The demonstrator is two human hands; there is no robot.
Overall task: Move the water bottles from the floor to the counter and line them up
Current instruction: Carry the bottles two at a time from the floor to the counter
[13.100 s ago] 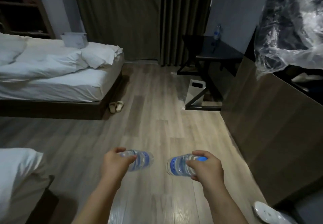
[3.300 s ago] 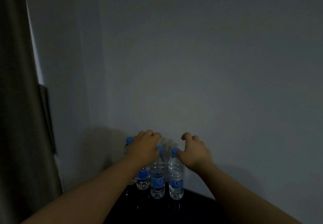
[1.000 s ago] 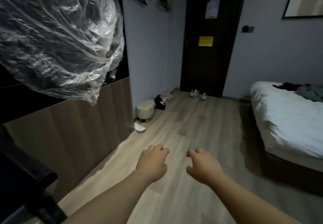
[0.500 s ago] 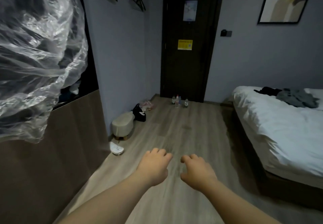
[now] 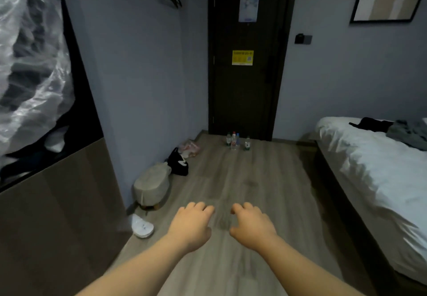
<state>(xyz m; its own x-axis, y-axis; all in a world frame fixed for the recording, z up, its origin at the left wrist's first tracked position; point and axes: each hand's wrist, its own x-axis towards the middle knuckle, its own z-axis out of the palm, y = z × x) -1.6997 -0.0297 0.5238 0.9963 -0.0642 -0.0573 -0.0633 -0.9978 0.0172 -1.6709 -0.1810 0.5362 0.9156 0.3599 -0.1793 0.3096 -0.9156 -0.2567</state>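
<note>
Hanging loosely curled and slightly apart, fingers (image 5: 196, 208) of left hand (image 5: 191, 225) hold nothing. Right hand (image 5: 253, 227) same: fingers bent, thumb out toward 9 o'clock, empty. Hands side by side, not touching, backs up, over the wood floor (image 5: 231, 185).

Water bottles (image 5: 236, 141): small cluster, upright on the floor at 12 o'clock from the hands, well apart from them, just in front of the dark door (image 5: 245, 92). Count looks like four; blurred.

Round stool (image 5: 151, 185) at 10 o'clock by the wall. White slipper (image 5: 142, 226) at 9 o'clock. Black bag (image 5: 179, 163) just beyond the stool. Bed (image 5: 369, 168) at 3 o'clock.
</note>
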